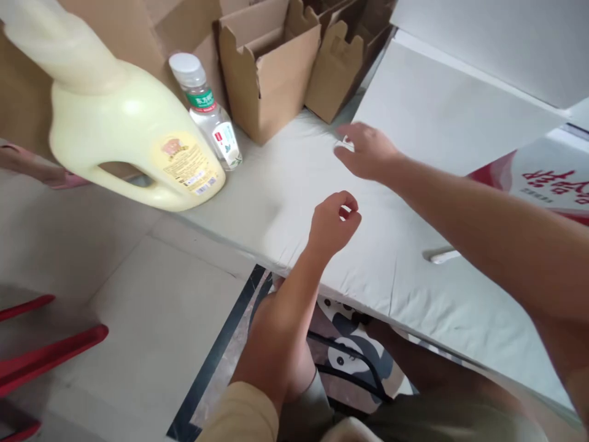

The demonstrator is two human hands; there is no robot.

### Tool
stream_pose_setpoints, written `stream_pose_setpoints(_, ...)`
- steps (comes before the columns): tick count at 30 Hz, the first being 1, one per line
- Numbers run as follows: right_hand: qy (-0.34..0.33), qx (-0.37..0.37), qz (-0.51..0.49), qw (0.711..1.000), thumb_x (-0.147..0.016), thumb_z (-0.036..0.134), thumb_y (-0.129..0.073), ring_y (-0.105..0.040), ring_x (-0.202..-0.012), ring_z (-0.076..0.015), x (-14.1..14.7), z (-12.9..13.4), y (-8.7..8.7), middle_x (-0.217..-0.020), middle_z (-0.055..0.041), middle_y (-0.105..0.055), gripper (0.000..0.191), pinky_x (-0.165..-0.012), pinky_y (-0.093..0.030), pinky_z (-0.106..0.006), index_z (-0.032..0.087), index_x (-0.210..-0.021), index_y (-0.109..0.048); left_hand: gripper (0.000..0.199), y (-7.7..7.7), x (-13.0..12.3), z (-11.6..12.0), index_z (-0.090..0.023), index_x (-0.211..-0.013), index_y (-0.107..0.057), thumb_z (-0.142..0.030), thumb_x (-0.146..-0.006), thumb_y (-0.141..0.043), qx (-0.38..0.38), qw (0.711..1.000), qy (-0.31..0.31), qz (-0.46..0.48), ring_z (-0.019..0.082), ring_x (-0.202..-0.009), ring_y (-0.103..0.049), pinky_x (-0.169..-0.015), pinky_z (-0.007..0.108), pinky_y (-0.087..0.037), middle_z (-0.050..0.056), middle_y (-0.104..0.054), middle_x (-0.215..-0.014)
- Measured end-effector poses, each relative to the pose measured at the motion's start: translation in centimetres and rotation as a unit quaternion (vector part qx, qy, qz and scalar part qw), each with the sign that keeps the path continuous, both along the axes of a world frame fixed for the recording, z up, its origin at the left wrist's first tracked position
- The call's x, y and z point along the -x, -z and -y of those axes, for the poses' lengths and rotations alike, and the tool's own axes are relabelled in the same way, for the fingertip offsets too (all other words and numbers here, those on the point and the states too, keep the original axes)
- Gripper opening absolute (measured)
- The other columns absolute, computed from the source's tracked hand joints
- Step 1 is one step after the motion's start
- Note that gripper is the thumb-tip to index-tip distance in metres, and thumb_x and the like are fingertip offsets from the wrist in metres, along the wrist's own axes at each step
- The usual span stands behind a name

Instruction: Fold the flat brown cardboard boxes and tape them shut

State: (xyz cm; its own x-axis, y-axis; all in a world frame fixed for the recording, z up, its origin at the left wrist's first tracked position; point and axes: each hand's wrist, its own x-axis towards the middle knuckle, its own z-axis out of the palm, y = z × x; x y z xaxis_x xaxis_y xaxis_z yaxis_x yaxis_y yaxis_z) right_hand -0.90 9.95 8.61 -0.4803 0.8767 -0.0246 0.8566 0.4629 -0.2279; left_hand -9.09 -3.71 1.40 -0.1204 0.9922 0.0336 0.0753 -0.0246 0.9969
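My left hand (pixel 335 222) hovers over the covered table (pixel 294 178), its fingers curled in toward the thumb; whether something small sits between them is too small to tell. Farther up and to the right, my right hand (pixel 365 150) is held with its thumb and fingers apart and nothing visible between them. It is near an open cardboard box (pixel 334 77). A second open cardboard box (pixel 285 80) stands left of it. A thin white object (pixel 444 255) lies beneath my right forearm.
A large pale yellow jug (pixel 138 129) and a clear bottle with a white cap (pixel 214 123) stand at the table's left end. White boxes (pixel 442 98) and a red-and-white package (pixel 547 181) are on the right. Red legs (pixel 55 356) show at lower left.
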Motion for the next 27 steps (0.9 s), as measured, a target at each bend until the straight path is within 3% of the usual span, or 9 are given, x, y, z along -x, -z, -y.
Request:
stream_pose_setpoints(4,-0.097,-0.060,-0.085,0.990,-0.098,0.009,-0.053,-0.039,-0.159,-0.0182,10.0,-1.4,-4.2,-0.171,-0.0147,-0.040,0.075,-0.132,-0.032,-0.031,0.002,-0.165,-0.021,0.016,-0.1,0.4,-0.3,-0.022,-0.074,-0.053,-0.008,-0.078,-0.061,0.011,1.000,-0.007,0.002,0.009,-0.067,-0.057,-0.066,0.028,-0.046,-0.003,-0.066,-0.079)
stream_pose_setpoints(5,-0.111,-0.076,-0.105,0.985,-0.095,0.004,-0.052,-0.039,-0.159,-0.0159,11.6,-1.8,-4.8,-0.172,-0.0123,-0.038,0.076,-0.131,-0.032,-0.030,0.004,-0.165,-0.022,0.017,0.0,0.4,-0.3,-0.022,-0.074,-0.052,-0.008,-0.079,-0.061,0.003,1.000,-0.007,0.009,0.009,-0.067,-0.057,-0.065,0.027,-0.046,-0.003,-0.066,-0.080)
stream_pose_setpoints(9,-0.141,-0.051,-0.055,0.987,-0.095,0.004,-0.053,-0.054,-0.146,-0.0188,14.8,-3.2,-4.9,-0.167,-0.0100,-0.043,0.050,-0.126,-0.043,-0.034,0.013,-0.144,-0.060,0.017,0.1,0.3,-0.3,-0.022,-0.074,-0.052,-0.009,-0.079,-0.062,-0.029,0.998,-0.015,0.047,0.007,-0.064,-0.055,-0.063,0.026,-0.047,-0.005,-0.065,-0.081)
stream_pose_setpoints(12,-0.109,-0.034,-0.010,0.993,-0.095,0.009,-0.060,-0.055,-0.148,-0.0269,14.6,-3.0,-4.5,-0.165,-0.0120,-0.047,0.046,-0.130,-0.038,-0.043,0.011,-0.141,-0.064,0.019,-0.2,0.3,-0.2,-0.022,-0.074,-0.051,-0.008,-0.080,-0.061,-0.009,0.999,-0.023,0.049,0.007,-0.061,-0.053,-0.061,0.026,-0.047,-0.005,-0.064,-0.080)
stream_pose_setpoints(17,-0.056,-0.040,-0.067,0.995,-0.096,0.011,-0.038,-0.060,-0.143,-0.0231,10.1,-0.8,-4.9,-0.144,-0.0020,-0.066,0.055,-0.120,-0.044,-0.041,0.007,-0.145,-0.061,0.023,-0.8,0.6,0.2,-0.024,-0.074,-0.045,-0.005,-0.082,-0.056,-0.028,0.994,-0.106,0.007,0.012,-0.070,-0.057,-0.065,0.028,-0.050,-0.001,-0.062,-0.078)
stream_pose_setpoints(22,-0.052,-0.119,-0.169,0.977,-0.092,0.019,-0.051,-0.075,-0.103,-0.0160,0.3,3.1,-5.1,-0.114,-0.0043,-0.078,0.031,-0.103,-0.057,-0.032,0.014,-0.110,-0.075,0.018,0.5,0.8,0.8,-0.025,-0.083,-0.044,-0.010,-0.091,-0.049,-0.147,0.943,-0.289,-0.073,0.017,-0.087,-0.061,-0.087,0.035,-0.055,0.003,-0.056,-0.084)
stream_pose_setpoints(24,-0.033,-0.181,-0.180,0.966,-0.092,0.031,-0.052,-0.071,-0.088,-0.0205,-4.6,6.0,-4.8,-0.089,-0.0067,-0.072,0.021,-0.092,-0.059,-0.038,0.021,-0.088,-0.070,0.012,1.2,0.9,0.9,-0.025,-0.091,-0.047,-0.015,-0.095,-0.048,-0.183,0.918,-0.349,-0.052,0.022,-0.106,-0.062,-0.102,0.042,-0.053,0.005,-0.055,-0.096)
stream_pose_setpoints(26,0.015,-0.226,-0.161,0.961,-0.094,0.051,-0.045,-0.070,-0.092,-0.0279,-9.5,9.4,-3.7,-0.087,-0.0111,-0.068,0.033,-0.094,-0.058,-0.050,0.027,-0.078,-0.062,0.007,1.5,0.8,1.0,-0.026,-0.101,-0.050,-0.021,-0.098,-0.047,-0.201,0.904,-0.377,-0.022,0.026,-0.123,-0.060,-0.112,0.048,-0.049,0.007,-0.056,-0.110)
stream_pose_setpoints(27,0.085,-0.261,-0.156,0.949,-0.091,0.064,-0.038,-0.070,-0.097,-0.0330,-11.8,11.2,-2.9,-0.088,-0.0137,-0.066,0.044,-0.098,-0.056,-0.058,0.028,-0.077,-0.059,0.008,1.5,0.7,1.0,-0.026,-0.106,-0.050,-0.024,-0.100,-0.046,-0.207,0.902,-0.378,-0.018,0.026,-0.128,-0.059,-0.115,0.049,-0.048,0.008,-0.056,-0.115)
